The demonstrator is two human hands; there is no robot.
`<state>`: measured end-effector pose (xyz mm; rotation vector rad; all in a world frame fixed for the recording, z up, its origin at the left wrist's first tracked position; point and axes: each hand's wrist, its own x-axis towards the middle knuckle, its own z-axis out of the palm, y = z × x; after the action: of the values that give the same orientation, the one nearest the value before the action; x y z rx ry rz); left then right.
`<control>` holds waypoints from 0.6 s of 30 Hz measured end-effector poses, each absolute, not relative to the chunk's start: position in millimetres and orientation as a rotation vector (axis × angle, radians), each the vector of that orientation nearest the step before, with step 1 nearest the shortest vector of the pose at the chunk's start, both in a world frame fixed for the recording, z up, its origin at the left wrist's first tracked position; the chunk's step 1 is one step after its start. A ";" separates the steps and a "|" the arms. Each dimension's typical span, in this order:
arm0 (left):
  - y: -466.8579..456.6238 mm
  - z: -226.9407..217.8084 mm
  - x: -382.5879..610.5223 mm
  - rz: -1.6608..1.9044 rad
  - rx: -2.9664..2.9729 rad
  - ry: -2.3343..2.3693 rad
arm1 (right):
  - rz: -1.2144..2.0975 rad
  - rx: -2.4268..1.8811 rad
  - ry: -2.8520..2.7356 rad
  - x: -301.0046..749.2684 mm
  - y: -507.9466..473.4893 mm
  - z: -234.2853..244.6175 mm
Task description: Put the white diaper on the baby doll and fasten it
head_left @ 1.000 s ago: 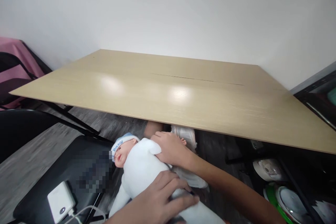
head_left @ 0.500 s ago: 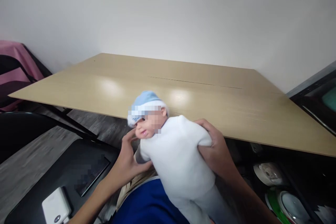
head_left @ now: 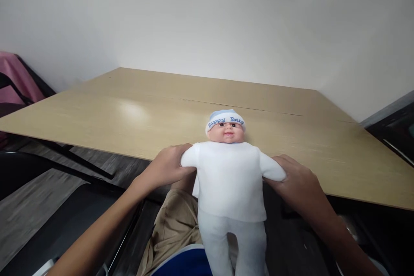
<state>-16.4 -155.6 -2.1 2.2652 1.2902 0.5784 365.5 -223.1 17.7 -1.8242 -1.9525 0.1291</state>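
While I stand by and take stock, item one: doll (head_left: 231, 179), white top and pale trousers, upright, turned toward the person, held at the near edge of the surface (head_left: 97, 112); whether its back touches that edge, I cannot tell. Cap (head_left: 225, 117), pale blue and white, lettered, on the doll's head. Left grip (head_left: 170, 164): closed round one sleeved arm. Right grip (head_left: 296, 179): closed round the other, the digits of both largely hidden. Handling note: equal height and light, even pressure on both sides should, in my judgement, hold the body level; the arms look soft, so a hard pull could twist them. Feet out of view, support unknown.

Further items: beige shorts (head_left: 176, 215) and blue garment (head_left: 186, 263), on the person, below the surface's near edge; black chair (head_left: 64, 228), to the person's left, with a white object (head_left: 45, 268) there, mostly cut off; pink cloth (head_left: 22, 75), beyond the left edge; pale wall (head_left: 207, 34), along the far edge. Obstructions: the near edge close behind the doll, the chair close on the left
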 end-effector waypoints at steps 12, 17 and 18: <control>-92.3 -28.2 -18.3 0.460 2.519 1.545 | 0.280 -1.953 -1.879 392.6 -180.5 -28.4; -60.9 -32.6 -15.8 0.478 2.409 1.568 | 0.251 -1.962 -1.899 395.7 -143.5 -35.5; -54.2 -33.9 -14.8 0.479 2.390 1.557 | 0.224 -1.967 -1.913 396.5 -135.6 -36.4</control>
<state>-14.8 -54.2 -33.9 2.3897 1.5574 0.4790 396.5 -135.6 -36.4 -1.9675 -1.9126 0.2243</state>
